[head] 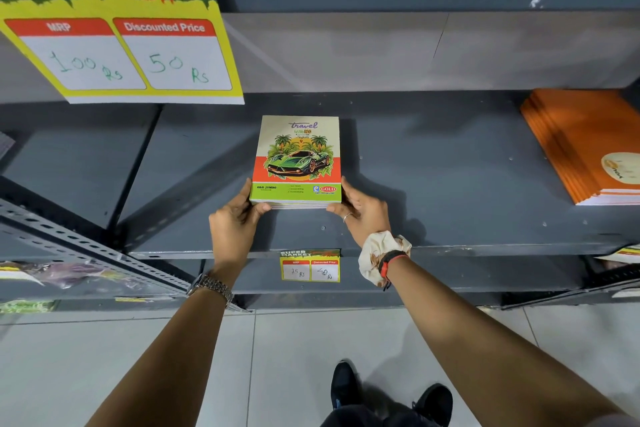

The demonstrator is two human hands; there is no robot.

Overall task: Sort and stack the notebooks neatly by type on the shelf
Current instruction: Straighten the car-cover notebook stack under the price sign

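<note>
A small stack of notebooks [298,156] with a green car and palm trees on the top cover lies flat in the middle of the dark grey shelf [450,184]. My left hand [235,218] grips the stack's near left corner, thumb on the front edge. My right hand [363,210] grips the near right corner the same way. A stack of orange notebooks [585,146] lies at the shelf's far right, partly cut off by the frame edge.
A large yellow price sign [117,45] hangs at the upper left. A small price tag [310,265] is fixed to the shelf's front edge. A perforated metal upright [79,246] slants at the left. Lower shelves hold packaged goods [52,274]. My shoes [391,392] stand on pale floor tiles.
</note>
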